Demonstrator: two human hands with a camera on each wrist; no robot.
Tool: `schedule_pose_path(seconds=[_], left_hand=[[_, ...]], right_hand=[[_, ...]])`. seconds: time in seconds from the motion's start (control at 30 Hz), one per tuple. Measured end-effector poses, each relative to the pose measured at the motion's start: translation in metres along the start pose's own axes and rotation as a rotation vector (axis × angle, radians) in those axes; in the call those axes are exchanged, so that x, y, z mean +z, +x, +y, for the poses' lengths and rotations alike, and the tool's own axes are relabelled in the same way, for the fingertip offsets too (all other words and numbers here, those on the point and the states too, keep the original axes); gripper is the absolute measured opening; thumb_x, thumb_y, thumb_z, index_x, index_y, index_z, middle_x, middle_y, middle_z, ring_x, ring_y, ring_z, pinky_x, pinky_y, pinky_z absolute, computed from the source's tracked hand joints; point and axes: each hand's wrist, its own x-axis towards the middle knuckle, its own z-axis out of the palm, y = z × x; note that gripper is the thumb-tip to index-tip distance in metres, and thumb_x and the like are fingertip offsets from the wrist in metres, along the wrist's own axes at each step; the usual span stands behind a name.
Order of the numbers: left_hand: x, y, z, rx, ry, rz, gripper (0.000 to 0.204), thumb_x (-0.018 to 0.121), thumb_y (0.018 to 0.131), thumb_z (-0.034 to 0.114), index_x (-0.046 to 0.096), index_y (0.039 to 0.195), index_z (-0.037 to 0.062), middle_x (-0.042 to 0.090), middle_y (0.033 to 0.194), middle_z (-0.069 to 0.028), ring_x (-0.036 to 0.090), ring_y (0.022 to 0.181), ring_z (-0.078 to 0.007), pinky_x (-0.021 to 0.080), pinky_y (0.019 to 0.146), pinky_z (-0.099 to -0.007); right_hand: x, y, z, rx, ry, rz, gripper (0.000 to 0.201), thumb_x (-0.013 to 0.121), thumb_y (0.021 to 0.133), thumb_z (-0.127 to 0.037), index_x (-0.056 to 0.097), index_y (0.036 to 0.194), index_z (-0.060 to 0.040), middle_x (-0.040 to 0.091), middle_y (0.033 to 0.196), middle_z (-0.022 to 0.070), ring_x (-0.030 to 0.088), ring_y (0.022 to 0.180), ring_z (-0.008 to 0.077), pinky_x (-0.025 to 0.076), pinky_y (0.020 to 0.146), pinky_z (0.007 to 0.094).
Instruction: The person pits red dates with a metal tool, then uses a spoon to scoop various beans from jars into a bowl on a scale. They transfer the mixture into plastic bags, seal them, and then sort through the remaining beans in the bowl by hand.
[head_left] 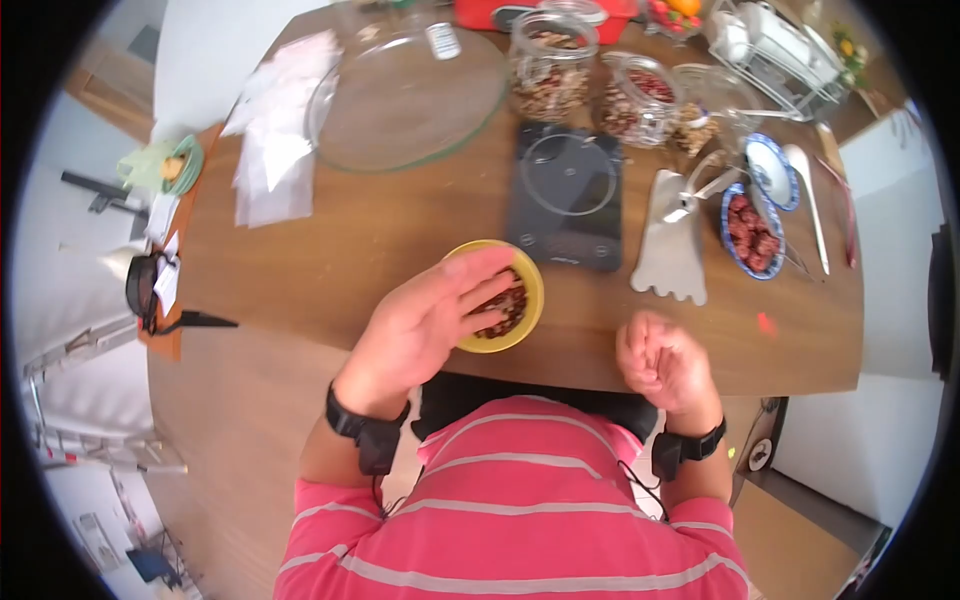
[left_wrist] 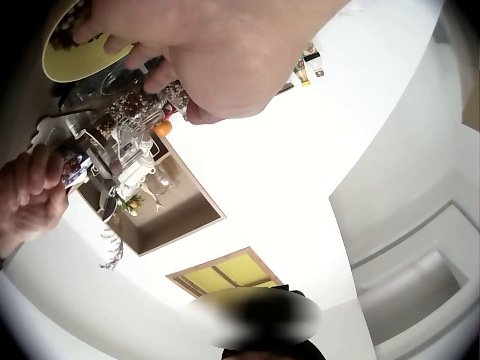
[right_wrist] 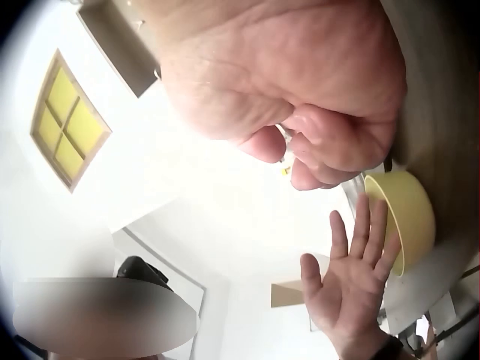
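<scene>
A yellow bowl (head_left: 537, 300) stands near the table's front edge with small dark red beans or seeds (head_left: 515, 306) in it. My left hand (head_left: 425, 318) reaches over the bowl's left side, its fingers spread and relaxed; in the right wrist view its palm (right_wrist: 347, 289) faces the camera with nothing in it. To the right, my right hand (head_left: 665, 362) is above the table's front edge with its fingers curled in toward the palm. Nothing shows between the curled fingers (right_wrist: 330, 146) and thumb in the right wrist view.
Beyond the bowl lies a black kitchen scale (head_left: 565, 235); a wavy-edged metal scraper (head_left: 669, 240) is right of it. Farther right are a blue-and-white dish (head_left: 728, 235) of dark red lumps and a white spoon (head_left: 812, 215). Glass jars (head_left: 550, 85), a glass tray (head_left: 410, 105) and plastic bags (head_left: 275, 175) stand behind.
</scene>
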Motion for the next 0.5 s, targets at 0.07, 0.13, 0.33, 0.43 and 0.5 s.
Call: schedule_pose_path(seconds=[0.07, 0.13, 0.33, 0.43, 0.5], left_hand=[[0.003, 0.007, -0.001, 0.017, 0.041, -0.069, 0.059, 0.046, 0.108, 0.04, 0.045, 0.152, 0.0003, 0.045, 0.159, -0.0134, 0.046, 0.144, -0.0325, 0.044, 0.11, -0.0487], [0.007, 0.004, 0.002, 0.025, 0.106, 0.04, 0.058, 0.044, 0.109, 0.039, 0.046, 0.151, -0.0009, 0.045, 0.159, -0.0146, 0.049, 0.142, -0.0348, 0.044, 0.111, -0.0477], [0.001, -0.002, 0.006, 0.129, 0.121, 0.037, 0.036, 0.06, 0.104, 0.027, 0.061, 0.126, -0.002, 0.072, 0.119, -0.0161, 0.073, 0.084, -0.0195, 0.059, 0.07, -0.03], [-0.022, -0.008, 0.003, 0.205, 0.138, 0.166, 0.026, 0.063, 0.103, 0.023, 0.063, 0.116, 0.0008, 0.072, 0.094, -0.0085, 0.059, 0.059, -0.0104, 0.049, 0.053, -0.0228], [-0.026, -0.012, -0.001, 0.263, 0.185, 0.353, 0.02, 0.063, 0.103, 0.023, 0.062, 0.103, 0.0033, 0.06, 0.075, 0.0004, 0.044, 0.049, -0.0061, 0.037, 0.045, -0.0205]], right_hand=[[-0.021, -0.025, -0.008, 0.002, -0.073, 0.014, 0.042, 0.053, 0.107, -0.039, 0.05, 0.079, -0.008, 0.041, 0.065, 0.0002, 0.03, 0.05, 0.0076, 0.02, 0.042, 0.0247], [-0.032, -0.053, -0.037, -0.158, -0.24, 0.149, 0.048, 0.053, 0.108, -0.044, 0.046, 0.073, -0.0123, 0.036, 0.059, -0.0024, 0.029, 0.047, 0.008, 0.018, 0.041, 0.0256], [-0.011, -0.041, -0.207, -0.702, -0.549, 0.663, 0.05, 0.052, 0.11, -0.037, 0.046, 0.064, -0.016, 0.035, 0.054, -0.0063, 0.032, 0.047, 0.0069, 0.023, 0.045, 0.0252], [-0.01, 0.009, -0.274, -0.53, -0.714, 0.673, 0.039, 0.063, 0.103, -0.043, 0.055, 0.075, -0.0167, 0.04, 0.062, -0.01, 0.032, 0.053, 0.0045, 0.021, 0.048, 0.024], [-0.028, 0.053, -0.306, -0.5, -0.909, 0.585, 0.031, 0.066, 0.1, -0.04, 0.061, 0.083, -0.0151, 0.047, 0.068, -0.0095, 0.036, 0.057, 0.0036, 0.025, 0.05, 0.0231]])
